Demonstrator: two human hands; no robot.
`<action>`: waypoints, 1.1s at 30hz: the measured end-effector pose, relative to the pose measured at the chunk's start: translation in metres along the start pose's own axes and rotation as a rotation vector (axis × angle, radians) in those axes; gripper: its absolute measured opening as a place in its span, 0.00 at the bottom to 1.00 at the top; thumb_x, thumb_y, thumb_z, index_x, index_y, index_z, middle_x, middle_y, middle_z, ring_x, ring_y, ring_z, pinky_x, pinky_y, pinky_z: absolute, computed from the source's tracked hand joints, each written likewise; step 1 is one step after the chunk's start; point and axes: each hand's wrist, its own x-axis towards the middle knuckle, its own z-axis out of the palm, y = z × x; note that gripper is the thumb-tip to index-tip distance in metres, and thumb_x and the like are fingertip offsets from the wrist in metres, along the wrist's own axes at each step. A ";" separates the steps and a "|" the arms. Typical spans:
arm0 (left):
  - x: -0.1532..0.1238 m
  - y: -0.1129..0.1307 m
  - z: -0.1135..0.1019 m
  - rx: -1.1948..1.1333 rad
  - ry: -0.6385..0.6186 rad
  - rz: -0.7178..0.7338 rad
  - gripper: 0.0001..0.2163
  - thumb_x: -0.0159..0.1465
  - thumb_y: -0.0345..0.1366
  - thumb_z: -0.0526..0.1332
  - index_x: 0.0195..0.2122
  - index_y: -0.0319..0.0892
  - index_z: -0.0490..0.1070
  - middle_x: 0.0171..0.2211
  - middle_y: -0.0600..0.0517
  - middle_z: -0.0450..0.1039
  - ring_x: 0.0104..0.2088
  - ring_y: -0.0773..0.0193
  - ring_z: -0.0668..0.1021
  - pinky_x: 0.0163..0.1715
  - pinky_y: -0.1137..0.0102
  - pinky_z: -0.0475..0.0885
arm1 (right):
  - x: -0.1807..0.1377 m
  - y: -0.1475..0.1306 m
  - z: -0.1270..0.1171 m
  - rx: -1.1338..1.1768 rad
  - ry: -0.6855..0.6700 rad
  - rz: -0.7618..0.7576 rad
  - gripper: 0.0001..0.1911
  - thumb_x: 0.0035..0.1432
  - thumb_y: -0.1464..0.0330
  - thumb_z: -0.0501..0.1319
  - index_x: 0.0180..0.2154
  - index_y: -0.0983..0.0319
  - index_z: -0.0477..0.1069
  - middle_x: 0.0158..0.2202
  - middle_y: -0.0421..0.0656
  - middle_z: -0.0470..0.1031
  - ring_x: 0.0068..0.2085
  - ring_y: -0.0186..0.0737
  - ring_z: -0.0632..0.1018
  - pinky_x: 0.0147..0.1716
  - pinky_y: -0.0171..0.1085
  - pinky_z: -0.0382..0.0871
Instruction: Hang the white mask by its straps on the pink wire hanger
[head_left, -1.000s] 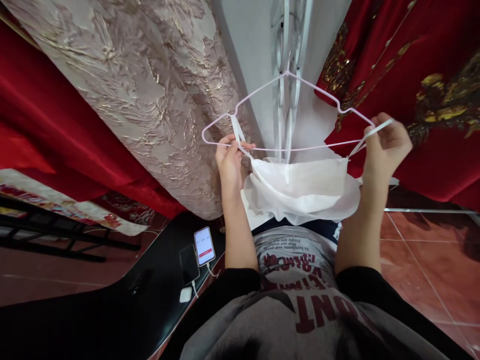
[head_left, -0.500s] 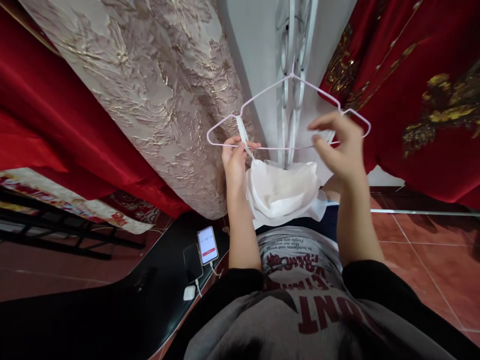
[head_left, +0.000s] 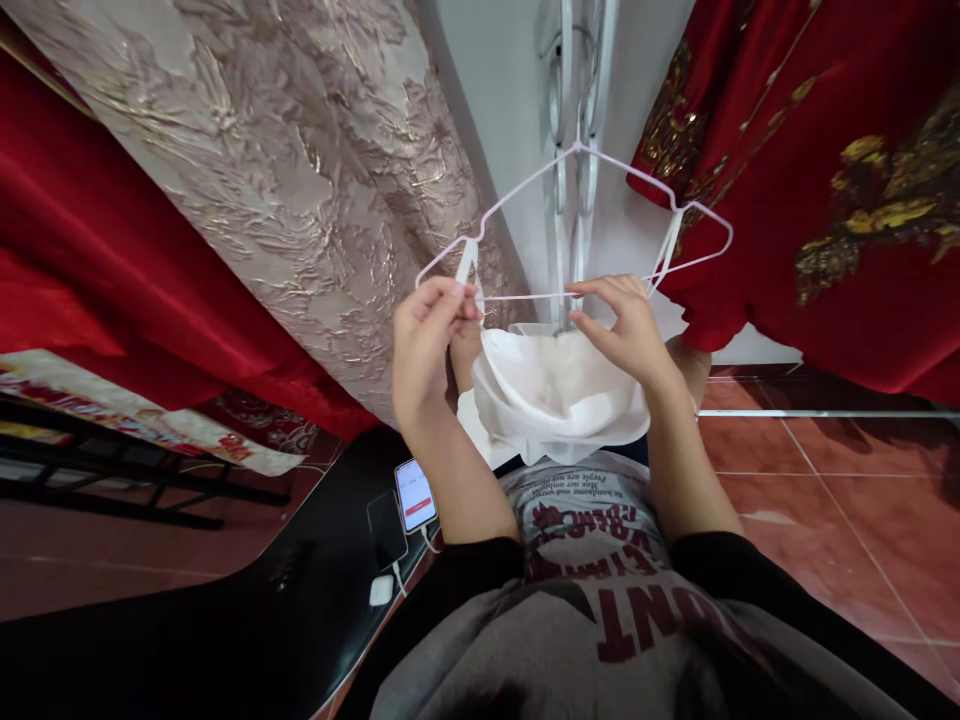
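Observation:
A thin pale pink wire hanger (head_left: 525, 180) hangs in front of me from a white rack (head_left: 574, 60). A white strappy garment (head_left: 559, 395) droops from it, one strap looped at each end. My left hand (head_left: 424, 340) pinches the left strap (head_left: 466, 265) near the hanger's left corner. My right hand (head_left: 622, 330) rests with bent fingers on the hanger's bottom bar and the garment's upper edge. The right strap (head_left: 667, 250) sits over the hanger's right shoulder.
A pink-and-gold brocade dress (head_left: 285, 170) hangs at left, red fabric (head_left: 97, 230) behind it. A red garment with gold embroidery (head_left: 832, 170) hangs at right. A phone (head_left: 415, 495) on a cable lies on a black surface (head_left: 247, 600) below. Red tiles (head_left: 847, 500) cover the floor.
My right hand let go of the right strap, now looped on the hanger, and came down to the middle of the bottom bar. My left hand rose slightly along the left strap.

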 end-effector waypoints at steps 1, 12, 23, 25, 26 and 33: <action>0.005 0.006 0.001 -0.095 0.035 0.029 0.07 0.70 0.42 0.67 0.36 0.48 0.80 0.34 0.49 0.81 0.40 0.58 0.83 0.39 0.66 0.80 | 0.000 0.001 -0.003 0.012 -0.006 -0.004 0.13 0.67 0.58 0.64 0.50 0.51 0.80 0.46 0.42 0.85 0.50 0.52 0.80 0.59 0.55 0.67; 0.008 -0.029 0.001 -0.169 0.284 -0.085 0.09 0.68 0.39 0.67 0.47 0.44 0.79 0.53 0.42 0.84 0.54 0.53 0.84 0.31 0.70 0.73 | -0.002 -0.013 -0.015 0.085 -0.108 -0.015 0.17 0.67 0.57 0.66 0.55 0.52 0.79 0.54 0.43 0.84 0.55 0.53 0.80 0.62 0.57 0.68; 0.006 -0.038 0.040 -0.205 0.245 -0.028 0.07 0.74 0.41 0.65 0.39 0.46 0.76 0.33 0.50 0.82 0.39 0.61 0.85 0.30 0.72 0.76 | -0.012 0.041 -0.053 0.238 0.386 0.334 0.09 0.64 0.62 0.67 0.45 0.56 0.81 0.38 0.45 0.83 0.30 0.41 0.78 0.34 0.48 0.76; 0.006 -0.039 0.040 -0.212 0.260 -0.012 0.08 0.74 0.42 0.65 0.39 0.46 0.76 0.33 0.50 0.82 0.37 0.62 0.85 0.28 0.73 0.74 | -0.007 0.048 -0.052 0.267 0.311 0.383 0.08 0.61 0.64 0.66 0.42 0.58 0.82 0.33 0.42 0.81 0.24 0.35 0.72 0.25 0.42 0.70; 0.006 -0.040 0.041 -0.212 0.264 -0.004 0.08 0.74 0.42 0.66 0.39 0.46 0.76 0.32 0.50 0.82 0.37 0.63 0.85 0.27 0.74 0.73 | -0.002 0.046 -0.049 0.294 0.284 0.380 0.08 0.60 0.65 0.66 0.40 0.58 0.82 0.32 0.41 0.81 0.22 0.32 0.69 0.22 0.39 0.66; 0.015 -0.046 0.035 -0.159 0.279 -0.058 0.09 0.74 0.43 0.65 0.38 0.45 0.75 0.29 0.52 0.80 0.32 0.66 0.84 0.23 0.76 0.70 | 0.033 0.023 -0.058 0.369 0.419 0.273 0.13 0.59 0.59 0.74 0.46 0.50 0.85 0.43 0.43 0.87 0.20 0.32 0.68 0.16 0.40 0.59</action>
